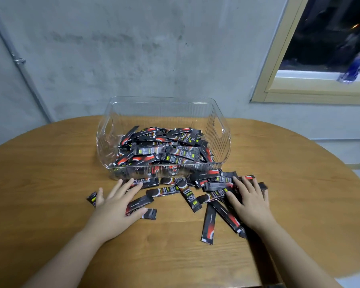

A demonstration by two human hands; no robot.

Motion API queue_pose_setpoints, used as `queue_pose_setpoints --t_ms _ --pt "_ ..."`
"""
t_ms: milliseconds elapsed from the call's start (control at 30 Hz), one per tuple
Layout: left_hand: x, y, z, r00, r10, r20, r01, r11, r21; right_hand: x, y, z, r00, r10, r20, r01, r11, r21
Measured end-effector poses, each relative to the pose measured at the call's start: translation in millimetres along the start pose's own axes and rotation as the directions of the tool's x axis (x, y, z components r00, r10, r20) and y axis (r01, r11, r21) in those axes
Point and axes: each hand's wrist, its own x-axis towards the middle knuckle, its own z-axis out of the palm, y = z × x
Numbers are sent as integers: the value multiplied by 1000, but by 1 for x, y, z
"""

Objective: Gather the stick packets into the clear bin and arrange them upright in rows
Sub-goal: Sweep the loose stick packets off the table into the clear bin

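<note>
Packets (164, 151), black with red and white print, lie heaped flat and crisscrossed in the bin (221, 129), none of them upright. The bin is clear and ribbed, with a cut-out handle in each short wall, and it stands on the tabletop (50, 173) toward its far side, close to the grey wall (112, 48).

More packets (208, 185) are strewn on the tabletop just in front of the bin's near wall, some touching it. Most of them cluster toward the right, overlapping one another at odd angles; two long ones (208, 224) point back toward the person.

The left hand (114, 206) lies palm down on the tabletop with its fingers (124, 189) spread and straight, resting on several packets. One packet (92, 198) peeks out beside the little finger, another (139, 202) lies under the middle of the hand, and a third (151, 214) shows at the thumb. The fingertips reach a packet right at the bin's base.

The right hand (249, 202) is also flat and palm down, its fingers (240, 187) spread and straight over the right-hand cluster, pressing on the packets there without curling round any.

A window (279, 84) with a pale frame sits in the wall at upper right.
</note>
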Motion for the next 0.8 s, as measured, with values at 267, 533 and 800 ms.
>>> queue_pose_setpoints --t_ms 267,533,800 --pt "6 38 13 999 34 -12 -34 998 -54 -27 -55 27 1000 -13 -21 14 999 42" --pt "8 39 15 984 64 -166 -124 918 -377 -26 -84 32 981 -121 -152 173 901 398" --pt "-3 27 14 990 97 -106 -108 989 -99 7 -29 16 999 49 -9 -48 997 67"
